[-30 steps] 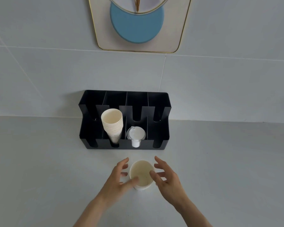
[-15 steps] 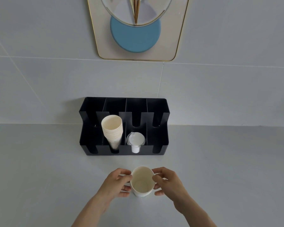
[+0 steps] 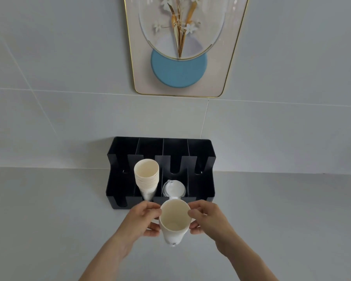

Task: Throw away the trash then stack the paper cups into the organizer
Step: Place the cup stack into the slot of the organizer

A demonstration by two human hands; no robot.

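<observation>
A white paper cup (image 3: 174,222) hangs above the counter, mouth tilted toward me, held between both hands. My left hand (image 3: 142,219) pinches its left rim and side. On the opposite rim and side, my right hand (image 3: 208,219) does the same. Just behind the cup stands a black organizer (image 3: 201,179) with several slots, against the wall. A leaning stack of paper cups (image 3: 146,178) fills its second front slot from the left. White plastic lids (image 3: 174,188) sit in the slot to the right of that stack.
The grey counter (image 3: 49,220) spreads to both sides of the organizer. A gold-framed picture (image 3: 180,57) with a blue disc hangs on the tiled wall above.
Both hands closed on the cup, lifted it off the counter and brought it up toward the organizer. The camera tilted upward, showing more of the wall.
</observation>
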